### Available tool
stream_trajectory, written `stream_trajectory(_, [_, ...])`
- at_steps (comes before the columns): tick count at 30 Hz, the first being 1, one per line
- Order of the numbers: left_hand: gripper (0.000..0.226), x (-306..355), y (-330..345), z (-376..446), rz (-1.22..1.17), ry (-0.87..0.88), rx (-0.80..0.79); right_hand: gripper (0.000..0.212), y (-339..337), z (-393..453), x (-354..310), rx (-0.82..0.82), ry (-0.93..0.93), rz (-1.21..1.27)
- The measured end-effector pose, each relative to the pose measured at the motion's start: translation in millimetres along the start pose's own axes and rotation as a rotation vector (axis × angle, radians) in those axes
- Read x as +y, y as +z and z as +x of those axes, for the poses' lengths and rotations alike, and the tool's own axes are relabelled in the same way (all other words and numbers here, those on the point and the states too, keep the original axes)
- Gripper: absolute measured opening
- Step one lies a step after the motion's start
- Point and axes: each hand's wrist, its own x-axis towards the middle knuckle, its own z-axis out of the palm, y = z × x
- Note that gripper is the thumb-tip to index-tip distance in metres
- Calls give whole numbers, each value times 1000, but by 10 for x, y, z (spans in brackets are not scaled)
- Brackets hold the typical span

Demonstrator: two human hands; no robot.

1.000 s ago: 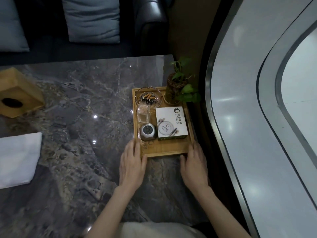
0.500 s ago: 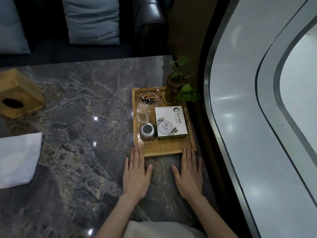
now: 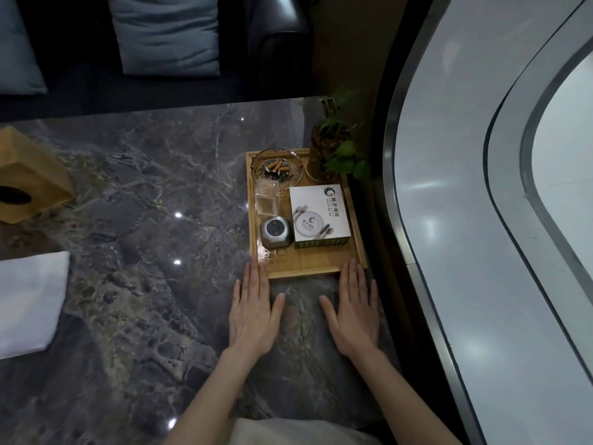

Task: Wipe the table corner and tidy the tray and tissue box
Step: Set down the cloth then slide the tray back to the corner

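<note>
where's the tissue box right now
In the head view the wooden tissue box sits on the marble table at the far left edge of the frame, just beyond the white cloth and well left of the tray.

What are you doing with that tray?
A person is tidying a dark marble table. Both hands lie flat and open, the left hand and right hand, with fingertips at the near edge of a wooden tray in the table's corner. The tray holds an ashtray with cigarette butts, a small plant and a white box. A wooden tissue box and a white cloth sit off to the left.
</note>
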Motion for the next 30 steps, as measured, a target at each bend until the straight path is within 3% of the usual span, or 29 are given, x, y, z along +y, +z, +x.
stream_trajectory(17, [69,41,-11,187,-36,-18,36,78,-80,220,37,14,-64,16])
stream_trajectory(21, [70,43,-67,183,-107,-1,17,66,-93,243,27,110,-73,40])
stream_trajectory(23, [75,28,-114,185,-126,-1,42,50,-147,305,16,207,-64,68])
stream_trajectory(27, [82,-40,-188,282,-6,-5,81,39,-190,513,36,254,-147,134])
stream_trajectory(30, [80,-112,-245,388,33,23,81,53,-160,563,39,179,-205,95])
